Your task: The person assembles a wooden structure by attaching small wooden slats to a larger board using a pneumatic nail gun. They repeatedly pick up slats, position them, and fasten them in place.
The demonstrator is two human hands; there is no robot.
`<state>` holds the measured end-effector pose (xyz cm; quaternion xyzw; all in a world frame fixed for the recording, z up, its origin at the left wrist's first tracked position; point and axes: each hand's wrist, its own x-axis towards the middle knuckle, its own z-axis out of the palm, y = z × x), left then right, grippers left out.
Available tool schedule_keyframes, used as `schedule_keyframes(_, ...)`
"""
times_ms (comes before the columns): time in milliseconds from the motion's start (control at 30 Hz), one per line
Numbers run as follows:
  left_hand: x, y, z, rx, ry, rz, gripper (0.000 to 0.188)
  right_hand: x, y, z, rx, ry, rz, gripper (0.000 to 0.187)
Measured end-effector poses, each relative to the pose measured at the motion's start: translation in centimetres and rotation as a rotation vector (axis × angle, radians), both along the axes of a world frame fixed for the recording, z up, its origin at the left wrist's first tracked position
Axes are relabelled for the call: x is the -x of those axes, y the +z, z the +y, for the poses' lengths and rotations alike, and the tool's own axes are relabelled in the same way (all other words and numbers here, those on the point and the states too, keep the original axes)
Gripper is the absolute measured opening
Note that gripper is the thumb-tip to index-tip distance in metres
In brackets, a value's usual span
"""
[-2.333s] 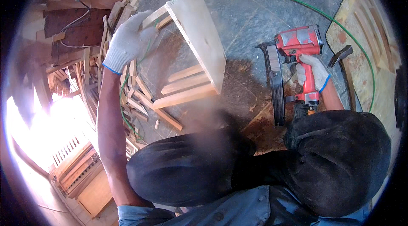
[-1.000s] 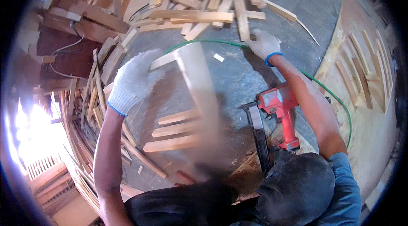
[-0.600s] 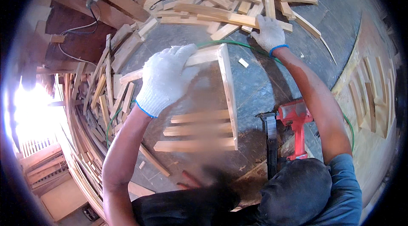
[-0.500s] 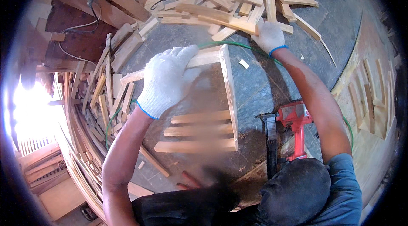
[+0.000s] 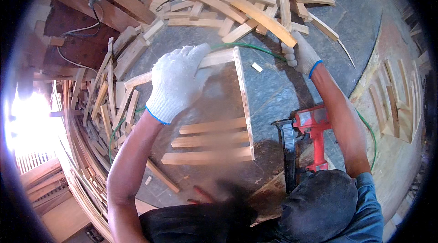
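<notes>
My left hand (image 5: 175, 81), in a white knitted glove, is closed on the top rail of a slatted wooden frame (image 5: 244, 101). The frame has a long side piece on its right and several crosspieces (image 5: 210, 140) lower down; a smear blurs its middle. At the edge of a heap of wood, my gloved right hand (image 5: 305, 55) grips the near end of a slightly curved wooden slat (image 5: 264, 20). That slat slants up and left across the other pieces. Part of the grip is hidden behind the fingers. A red nail gun (image 5: 315, 135) lies by my right forearm.
Loose slats (image 5: 200, 23) are heaped on the grey floor ahead. A green hose (image 5: 248, 46) curves behind the frame. More offcuts and strips (image 5: 107, 101) crowd the left side. Several curved slats (image 5: 394, 101) lie on a board at right; a small pale offcut (image 5: 257, 67) is beside the frame.
My right hand has shifted slightly right and nearer, its fingers now curled beneath the slat's end. The slat has swung to a steeper slant. My left hand stays on the frame.
</notes>
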<state>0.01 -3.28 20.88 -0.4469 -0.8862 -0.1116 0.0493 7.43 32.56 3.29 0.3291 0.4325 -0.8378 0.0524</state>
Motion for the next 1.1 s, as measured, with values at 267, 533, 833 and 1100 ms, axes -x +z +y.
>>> schedule_keyframes(267, -0.2, 0.5, 0.1, 0.034, 0.057, -0.052, 0.041, -1.1, 0.6, 0.9, -0.15, -0.074, 0.089, 0.044)
schedule_keyframes(533, -0.9, 1.8, 0.3, 0.053, 0.068, -0.084, 0.044, -1.6, -2.7, 3.5, -0.832, 0.17, 0.022, 0.046)
schedule_keyframes(833, -0.9, 1.6, -0.1, 0.046, 0.087, -0.119, 0.051, 3.2, -2.4, 1.3, -1.289, 0.259, -0.212, 0.063)
schedule_keyframes(1100, -0.7, 2.3, -0.5, -0.141, -0.019, -0.21, 0.06, 2.6, -4.8, 0.9, -1.334, 0.217, -0.119, 0.056)
